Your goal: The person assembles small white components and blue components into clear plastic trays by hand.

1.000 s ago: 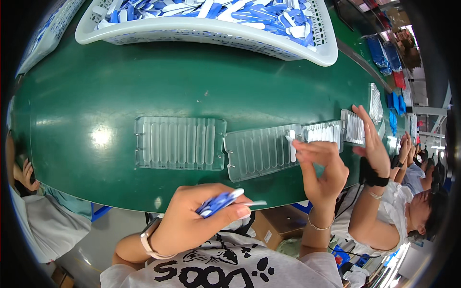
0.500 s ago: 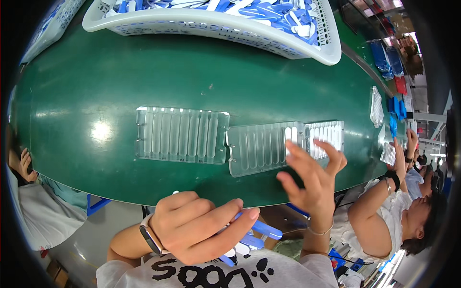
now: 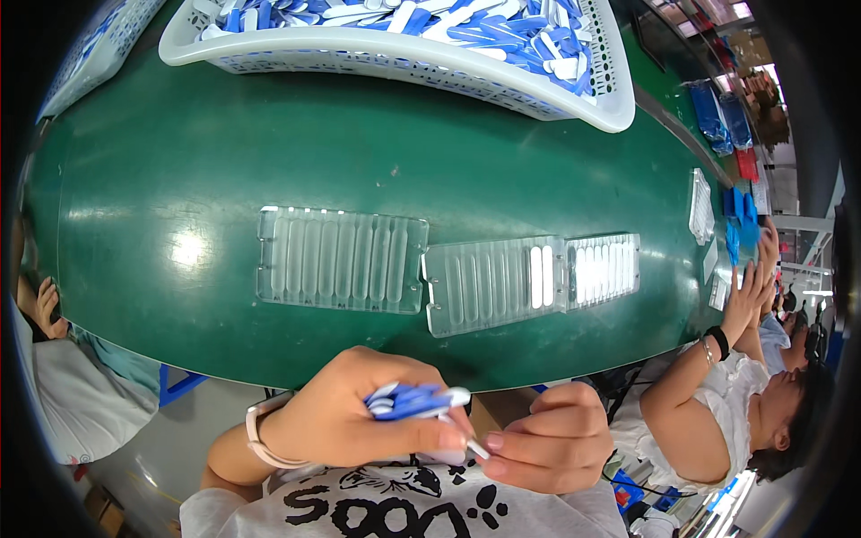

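Currently the sticks (image 3: 414,401) — a blue-white bunch — sit in the left hand (image 3: 359,417), fingers wrapped round them, below the belt (image 3: 269,134) edge. Right hand (image 3: 547,439) pinches one stick tip with thumb and forefinger. Risk: loose bunch could spill off-belt to the floor. Trays (image 3: 341,260) lie mid-belt; basket (image 3: 404,63) well beyond — open belt between. A co-worker's hand (image 3: 749,300) crowds the right.
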`<state>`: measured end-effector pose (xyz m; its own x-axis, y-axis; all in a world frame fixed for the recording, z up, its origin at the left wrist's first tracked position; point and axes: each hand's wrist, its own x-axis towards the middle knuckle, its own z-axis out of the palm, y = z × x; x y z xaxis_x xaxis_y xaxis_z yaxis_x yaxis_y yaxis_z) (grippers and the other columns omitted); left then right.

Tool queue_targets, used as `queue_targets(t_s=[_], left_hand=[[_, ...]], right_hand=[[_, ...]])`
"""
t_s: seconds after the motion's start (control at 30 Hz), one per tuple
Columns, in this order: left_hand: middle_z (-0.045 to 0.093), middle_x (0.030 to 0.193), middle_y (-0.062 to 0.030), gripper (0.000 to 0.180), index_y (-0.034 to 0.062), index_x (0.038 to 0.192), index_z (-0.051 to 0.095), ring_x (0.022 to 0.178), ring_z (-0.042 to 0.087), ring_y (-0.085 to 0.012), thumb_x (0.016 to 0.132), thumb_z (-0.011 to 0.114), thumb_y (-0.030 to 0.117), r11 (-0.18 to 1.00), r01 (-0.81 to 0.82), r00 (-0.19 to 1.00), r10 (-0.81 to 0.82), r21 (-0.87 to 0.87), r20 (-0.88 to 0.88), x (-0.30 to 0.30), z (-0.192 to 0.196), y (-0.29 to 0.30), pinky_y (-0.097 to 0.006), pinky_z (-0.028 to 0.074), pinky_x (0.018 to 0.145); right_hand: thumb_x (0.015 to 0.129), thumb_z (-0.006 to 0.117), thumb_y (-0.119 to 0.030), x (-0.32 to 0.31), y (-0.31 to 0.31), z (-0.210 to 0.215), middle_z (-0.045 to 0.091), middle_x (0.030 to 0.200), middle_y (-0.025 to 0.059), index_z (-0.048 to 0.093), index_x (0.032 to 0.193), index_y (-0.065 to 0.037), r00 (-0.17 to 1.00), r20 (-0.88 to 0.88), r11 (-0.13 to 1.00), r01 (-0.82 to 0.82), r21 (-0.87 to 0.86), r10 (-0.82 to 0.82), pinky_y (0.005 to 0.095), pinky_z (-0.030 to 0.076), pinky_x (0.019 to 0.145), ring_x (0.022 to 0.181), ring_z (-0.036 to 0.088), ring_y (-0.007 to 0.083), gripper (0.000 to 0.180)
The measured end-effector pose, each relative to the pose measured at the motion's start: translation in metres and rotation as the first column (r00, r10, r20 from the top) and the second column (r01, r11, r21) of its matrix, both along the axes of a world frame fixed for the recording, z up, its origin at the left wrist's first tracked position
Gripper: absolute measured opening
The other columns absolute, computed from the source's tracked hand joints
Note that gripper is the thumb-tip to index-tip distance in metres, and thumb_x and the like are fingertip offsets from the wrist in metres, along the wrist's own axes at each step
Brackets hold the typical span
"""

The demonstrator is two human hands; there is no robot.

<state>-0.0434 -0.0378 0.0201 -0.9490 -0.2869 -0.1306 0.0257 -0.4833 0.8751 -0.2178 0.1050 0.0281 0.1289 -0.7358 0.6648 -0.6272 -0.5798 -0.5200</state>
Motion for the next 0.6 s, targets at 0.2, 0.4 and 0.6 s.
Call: queue_targets(t_s=[0.2,0.4,0.6], left_hand=[[0.054,0.071,-0.0016,0.034,-0.0025,0.111,0.057,0.054,0.038,-0.0040,0.096,0.049,0.027,0.884,-0.111,0.945,-0.047,0.454,0.323,-0.003,-0.003,0.006,-0.021,0.032,0.049],[0.054,0.081,-0.0087,0.039,-0.0083,0.114,0.050,0.052,0.039,-0.0056,0.094,0.047,0.025,0.711,-0.144,0.957,-0.078,0.688,0.281,-0.002,-0.001,-0.004,-0.022,0.029,0.044],[0.051,0.078,-0.0067,0.038,-0.0083,0.116,0.049,0.052,0.038,-0.0055,0.094,0.047,0.023,0.584,-0.095,0.965,-0.145,0.806,0.219,-0.010,-0.002,-0.004,-0.021,0.029,0.043]], right_hand=[[0.060,0.078,-0.012,-0.018,-0.011,-0.010,0.062,0.106,-0.0025,0.069,0.081,-0.017,0.735,-0.361,0.814,0.560,-0.156,-0.575,0.0311,0.033,0.062,0.079,0.054,0.0163,0.024],[0.065,0.077,-0.023,-0.018,-0.010,-0.022,0.061,0.108,-0.0039,0.071,0.082,-0.018,0.591,-0.610,0.713,0.699,0.061,-0.527,0.0385,0.026,0.083,0.100,0.047,0.0199,0.019],[0.068,0.075,-0.024,-0.022,-0.004,-0.020,0.059,0.113,-0.0008,0.072,0.089,-0.018,0.581,-0.602,0.639,0.755,0.147,-0.548,0.0410,0.023,0.090,0.104,0.045,0.0262,0.021]])
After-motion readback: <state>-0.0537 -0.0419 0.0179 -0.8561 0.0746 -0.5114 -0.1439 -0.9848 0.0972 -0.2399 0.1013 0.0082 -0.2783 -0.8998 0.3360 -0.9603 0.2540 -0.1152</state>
